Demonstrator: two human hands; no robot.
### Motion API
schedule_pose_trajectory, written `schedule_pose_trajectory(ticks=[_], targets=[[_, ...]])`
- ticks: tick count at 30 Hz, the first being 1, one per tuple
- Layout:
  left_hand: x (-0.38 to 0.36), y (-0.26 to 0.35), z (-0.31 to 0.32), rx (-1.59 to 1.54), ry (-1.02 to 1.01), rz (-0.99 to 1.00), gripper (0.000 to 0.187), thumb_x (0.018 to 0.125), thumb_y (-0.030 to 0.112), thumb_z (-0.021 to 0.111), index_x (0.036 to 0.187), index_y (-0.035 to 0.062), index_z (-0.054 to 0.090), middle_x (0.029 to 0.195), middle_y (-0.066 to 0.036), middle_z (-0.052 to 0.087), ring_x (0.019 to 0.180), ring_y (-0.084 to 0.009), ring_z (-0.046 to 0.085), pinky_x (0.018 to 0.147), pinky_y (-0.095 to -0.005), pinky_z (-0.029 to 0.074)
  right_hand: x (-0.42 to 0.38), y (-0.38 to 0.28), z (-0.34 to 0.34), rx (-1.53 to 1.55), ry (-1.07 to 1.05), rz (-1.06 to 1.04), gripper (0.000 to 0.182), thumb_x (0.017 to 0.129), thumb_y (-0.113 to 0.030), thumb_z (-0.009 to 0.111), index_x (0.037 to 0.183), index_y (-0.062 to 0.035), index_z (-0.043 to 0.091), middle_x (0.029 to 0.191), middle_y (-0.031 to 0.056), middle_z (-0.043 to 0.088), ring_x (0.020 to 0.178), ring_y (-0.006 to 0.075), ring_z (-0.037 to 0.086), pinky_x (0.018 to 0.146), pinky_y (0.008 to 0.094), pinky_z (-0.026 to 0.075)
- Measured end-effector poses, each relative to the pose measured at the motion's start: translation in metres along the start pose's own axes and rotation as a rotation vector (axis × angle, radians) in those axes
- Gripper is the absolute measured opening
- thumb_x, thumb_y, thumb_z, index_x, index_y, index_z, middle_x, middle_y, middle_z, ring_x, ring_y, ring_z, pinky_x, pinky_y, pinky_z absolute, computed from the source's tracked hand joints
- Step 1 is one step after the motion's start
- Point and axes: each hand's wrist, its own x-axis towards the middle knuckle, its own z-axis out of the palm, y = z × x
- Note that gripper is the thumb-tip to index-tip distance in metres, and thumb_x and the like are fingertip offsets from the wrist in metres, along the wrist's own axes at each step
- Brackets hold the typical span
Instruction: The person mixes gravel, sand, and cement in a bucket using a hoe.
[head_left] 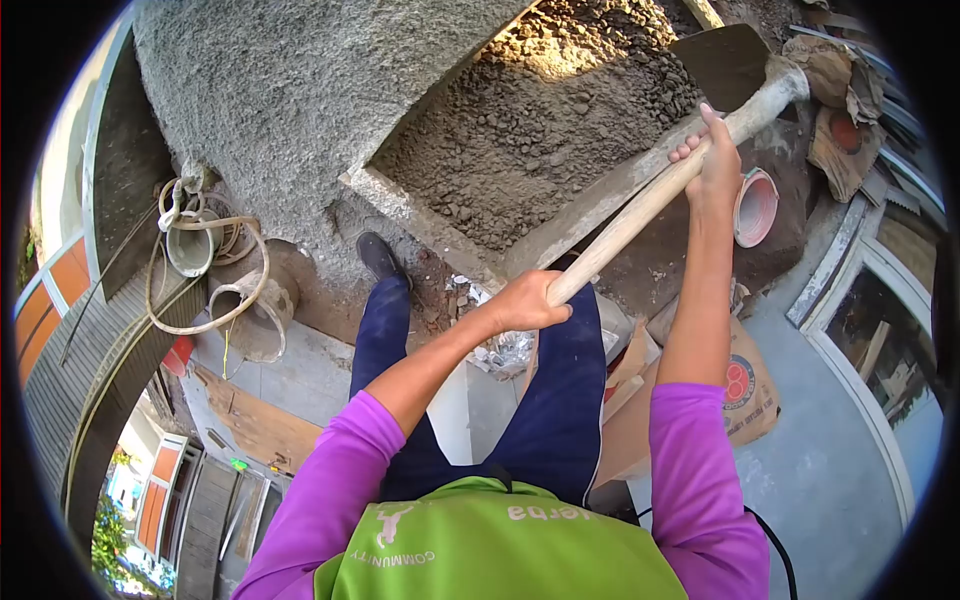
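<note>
Left hand (535, 300) is gripping the hoe (645, 208)'s butt end, right hand (713, 168) wrapping its shaft nearer the head. Blade is hanging by the trough (432, 232)'s right edge. Risk: a low swing catching that edge, spilling mix (500, 150), or clipping the bucket (756, 208).

The trough (425, 222) is cut off by the top edge. The butt of the hoe handle (640, 215) is hidden by the left hand (533, 301). Small print on the paper sack (755, 400) is blurred.
</note>
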Motion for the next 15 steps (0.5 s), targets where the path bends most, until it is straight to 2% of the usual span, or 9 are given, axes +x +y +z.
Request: schedule_pose_trajectory(ticks=[3,5,6,7,9,12,13,15], targets=[[0.024,-0.025,0.022,-0.041,0.049,-0.156,0.032,0.077,0.022,0.073,0.089,-0.0056,0.063,0.07,-0.014,0.064,0.064,-0.0225,0.062,0.063,-0.0396,0.05,0.063,0.069,-0.028,-0.045,0.011,0.162,0.032,0.085,-0.023,0.077,0.082,-0.0084,0.049,0.066,0.0036,0.047,0.051,0.0172,0.048,0.048,0.035,0.046],[0.019,-0.05,0.031,-0.125,0.053,-0.342,0.031,0.078,0.022,0.072,0.088,-0.0052,0.062,0.069,-0.012,0.063,0.062,-0.0223,0.061,0.062,-0.0393,0.05,0.087,0.156,-0.042,-0.102,0.05,0.332,0.029,0.084,-0.02,0.075,0.086,-0.0049,0.05,0.068,0.0048,0.048,0.051,0.0196,0.05,0.048,0.0386,0.047],[0.01,-0.056,0.029,-0.055,0.066,-0.389,0.026,0.079,0.019,0.07,0.085,-0.0043,0.06,0.067,-0.007,0.059,0.057,-0.0189,0.059,0.056,-0.0369,0.048,0.093,0.198,-0.046,-0.105,0.072,0.432,0.026,0.084,-0.017,0.073,0.089,-0.0026,0.053,0.069,0.0055,0.049,0.051,0.0208,0.051,0.048,0.0413,0.048],[0.006,-0.06,0.023,-0.118,0.069,-0.461,0.024,0.08,0.018,0.07,0.085,-0.0041,0.06,0.066,-0.007,0.058,0.056,-0.0176,0.058,0.054,-0.0359,0.047,0.082,0.22,-0.034,-0.164,0.102,0.462,0.023,0.084,-0.014,0.072,0.092,-0.001,0.054,0.069,0.0062,0.049,0.051,0.0208,0.051,0.047,0.0413,0.049],[-0.018,-0.063,0.013,-0.229,0.075,-0.624,0.022,0.082,0.016,0.069,0.084,-0.0037,0.06,0.066,-0.005,0.057,0.052,-0.0149,0.056,0.051,-0.0339,0.046,0.071,0.252,-0.009,-0.224,0.068,0.553,0.018,0.086,-0.013,0.069,0.093,-0.0025,0.056,0.072,0.0062,0.05,0.052,0.0184,0.05,0.046,0.0376,0.047],[-0.039,-0.047,0.007,-0.136,0.175,-0.722,0.024,0.079,0.019,0.069,0.084,-0.004,0.065,0.065,-0.013,0.063,0.056,-0.0201,0.062,0.056,-0.0377,0.049,0.069,0.299,-0.003,-0.172,-0.052,0.662,0.02,0.088,-0.019,0.067,0.094,-0.0003,0.062,0.071,0.0065,0.051,0.053,0.0191,0.051,0.048,0.0385,0.048],[-0.045,-0.039,0.007,-0.154,0.16,-0.694,0.024,0.085,0.018,0.07,0.085,-0.0035,0.059,0.064,-0.005,0.056,0.05,-0.0131,0.055,0.048,-0.0318,0.044,0.059,0.305,-0.008,-0.15,-0.055,0.707,0.021,0.089,-0.02,0.065,0.095,-0.0002,0.062,0.071,0.006,0.05,0.053,0.0188,0.05,0.049,0.0382,0.048],[-0.056,-0.014,0.004,-0.139,0.14,-0.768,0.026,0.085,0.019,0.069,0.091,-0.0044,0.058,0.064,-0.006,0.057,0.051,-0.0146,0.057,0.049,-0.0329,0.045,0.043,0.317,-0.011,-0.061,-0.137,0.81,0.024,0.092,-0.022,0.059,0.102,0.0001,0.06,0.07,0.0048,0.048,0.055,0.019,0.05,0.051,0.0387,0.048]])
